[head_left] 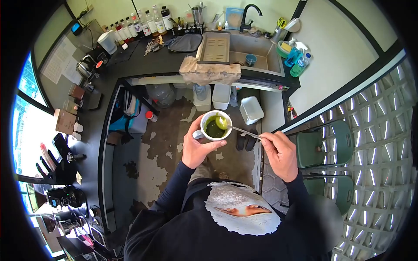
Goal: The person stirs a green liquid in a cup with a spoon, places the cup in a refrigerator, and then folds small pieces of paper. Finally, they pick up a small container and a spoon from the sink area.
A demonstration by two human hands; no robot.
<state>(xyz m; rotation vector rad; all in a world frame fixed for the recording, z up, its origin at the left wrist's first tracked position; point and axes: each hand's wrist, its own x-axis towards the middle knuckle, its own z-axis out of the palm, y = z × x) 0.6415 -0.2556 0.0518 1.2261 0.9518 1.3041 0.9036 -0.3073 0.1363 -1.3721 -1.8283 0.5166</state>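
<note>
My left hand point(198, 147) is wrapped round a white mug point(203, 134), thumb along its near side and fingers behind it. Inside the mug is a dark green liquid point(214, 129). Between the thumb and fingers of my right hand point(280, 153) is the handle of a metal spoon point(244, 132). The spoon's bowl, coated with green, is at the right inner side of the mug, over the liquid. Both hands are held in front of my body, above the floor.
Ahead, a sink point(265, 48) with a black faucet point(247, 19) and a blue cup point(251, 59) is set in the black counter point(148, 65). Syrup bottles point(150, 24) line the back. White bins point(251, 109) stand below. Green folding chairs point(324, 145) are at the right.
</note>
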